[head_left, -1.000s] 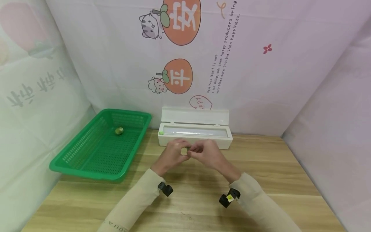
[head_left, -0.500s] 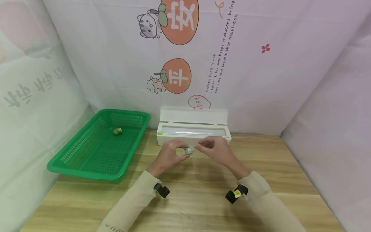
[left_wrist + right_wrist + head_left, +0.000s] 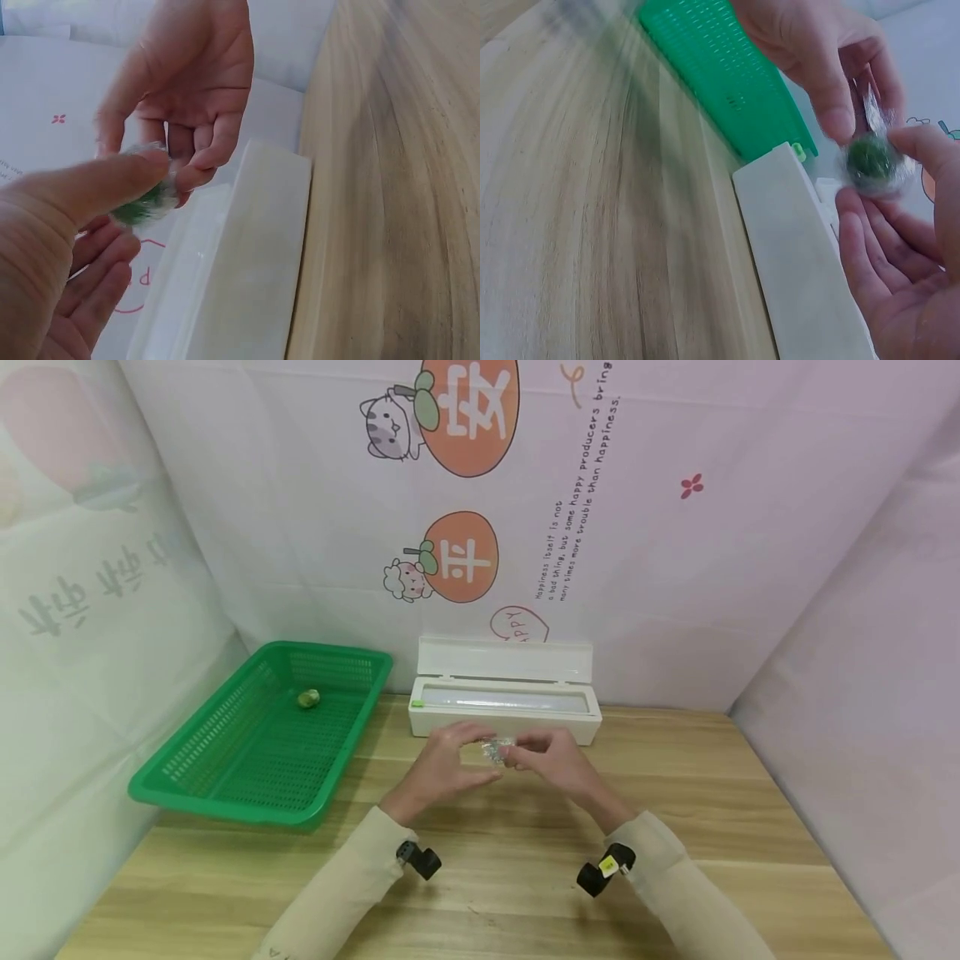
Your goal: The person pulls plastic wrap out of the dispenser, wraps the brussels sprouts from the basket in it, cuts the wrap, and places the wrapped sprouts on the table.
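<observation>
A small round green thing in crinkled clear plastic film (image 3: 874, 159) is held up in front of the white box, its exact kind not plain. My right hand (image 3: 558, 760) pinches it between thumb and fingers. Close around its other side is my left hand (image 3: 442, 768), thumb and fingers spread apart. In the right wrist view the left thumb (image 3: 834, 120) hovers beside the wrap; whether it touches is hard to tell. A white cling film dispenser (image 3: 502, 724), lid raised, stands just behind both hands.
A green plastic basket (image 3: 345, 760) stands on the left of the wooden table (image 3: 675, 827), with one small yellowish-green shiny thing (image 3: 308, 698) inside. White printed cloth (image 3: 637, 568) hangs behind and at both sides.
Half a second ago my left hand pinched the wrapped thing and the right hand was apart from it. Now my right hand has come left and grips it, while the left fingers have spread.
</observation>
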